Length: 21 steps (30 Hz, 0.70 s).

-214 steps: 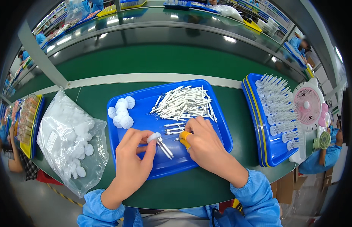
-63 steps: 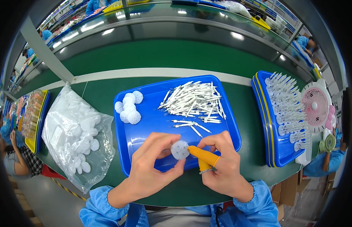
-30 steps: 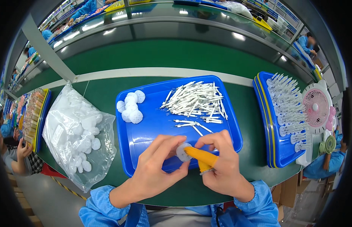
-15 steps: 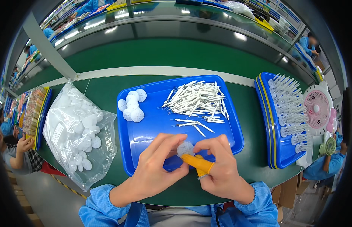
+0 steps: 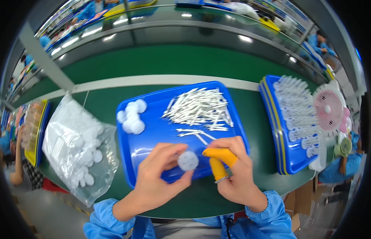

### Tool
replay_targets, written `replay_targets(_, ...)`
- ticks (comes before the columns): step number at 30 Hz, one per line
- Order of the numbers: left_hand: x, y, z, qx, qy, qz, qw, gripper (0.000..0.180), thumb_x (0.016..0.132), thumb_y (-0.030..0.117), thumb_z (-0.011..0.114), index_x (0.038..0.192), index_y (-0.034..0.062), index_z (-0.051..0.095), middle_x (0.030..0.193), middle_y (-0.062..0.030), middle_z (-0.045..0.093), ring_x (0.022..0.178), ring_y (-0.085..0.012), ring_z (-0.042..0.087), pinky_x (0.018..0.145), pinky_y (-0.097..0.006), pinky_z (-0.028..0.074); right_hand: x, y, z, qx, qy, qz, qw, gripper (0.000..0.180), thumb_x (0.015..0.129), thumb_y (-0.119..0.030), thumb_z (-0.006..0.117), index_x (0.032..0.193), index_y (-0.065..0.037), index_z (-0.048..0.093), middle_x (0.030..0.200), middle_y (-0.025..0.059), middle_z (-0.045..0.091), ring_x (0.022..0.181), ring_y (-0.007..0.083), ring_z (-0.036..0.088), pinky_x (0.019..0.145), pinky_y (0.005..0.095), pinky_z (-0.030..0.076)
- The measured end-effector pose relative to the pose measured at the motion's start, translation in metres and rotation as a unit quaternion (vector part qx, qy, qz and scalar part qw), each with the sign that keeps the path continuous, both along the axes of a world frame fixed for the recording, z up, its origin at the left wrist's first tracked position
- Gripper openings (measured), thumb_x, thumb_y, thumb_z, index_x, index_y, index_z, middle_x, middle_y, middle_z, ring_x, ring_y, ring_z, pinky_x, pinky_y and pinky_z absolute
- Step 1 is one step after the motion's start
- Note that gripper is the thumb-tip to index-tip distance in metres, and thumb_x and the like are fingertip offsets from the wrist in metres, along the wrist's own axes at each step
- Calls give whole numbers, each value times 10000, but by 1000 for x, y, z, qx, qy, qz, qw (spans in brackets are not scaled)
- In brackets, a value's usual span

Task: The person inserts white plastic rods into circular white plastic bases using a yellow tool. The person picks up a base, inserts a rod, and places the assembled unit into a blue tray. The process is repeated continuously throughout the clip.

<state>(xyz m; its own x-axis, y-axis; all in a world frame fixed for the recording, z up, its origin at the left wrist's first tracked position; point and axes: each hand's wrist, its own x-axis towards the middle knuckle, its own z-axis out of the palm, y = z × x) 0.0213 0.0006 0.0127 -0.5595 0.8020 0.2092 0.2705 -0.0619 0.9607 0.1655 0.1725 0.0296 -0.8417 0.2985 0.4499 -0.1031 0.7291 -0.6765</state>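
At left, clear bag (image 5: pixel 71 137); next, loose discs (image 5: pixel 133 123) in blue tray (image 5: pixel 153 137). Pinched between thumb and fingertips of left hand (image 5: pixel 159 175), over near rim: white disc (image 5: pixel 188 161). Beyond, piled sticks (image 5: pixel 199 105). Just right of disc, apart: right hand (image 5: pixel 239 175), yellow-covered fingertips close together; cannot tell whether gripping anything. Farther right, fan (image 5: pixel 328 109).

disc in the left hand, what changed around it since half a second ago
The right hand's yellow-covered fingers came off the disc, moving right and leaving a gap. The left hand still holds it; the stick pile looks unchanged.
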Motion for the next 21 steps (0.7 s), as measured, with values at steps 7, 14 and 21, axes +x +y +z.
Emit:
replay_targets(7,14,-3,10,80,-238,-45,967,503,894,-69,747,1365,-67,572,1236,-133,618,1244,-321,687,1054,-399,539,21,1,12,-277,-143,46,949,309,957,-79,788,1231,-30,651,1092,161,748,1027,325,735,911,404,558)
replay_targets(14,4,-2,-3,-24,-92,-67,993,733,936,373,831,1413,-88,518,1367,-165,532,1306,-387,641,1171,-505,462,120,55,24,-178,2,-221,959,156,928,-60,807,1073,-10,778,903,72,767,825,132,707,754,287,549)
replay_targets(21,6,0,-6,-31,-45,-77,996,479,956,234,788,1287,-62,609,1261,-144,574,1179,-333,702,1071,-436,532,209,124,16,-40,-1,-546,837,156,920,-33,751,1051,40,793,783,97,749,700,128,684,652,300,524)
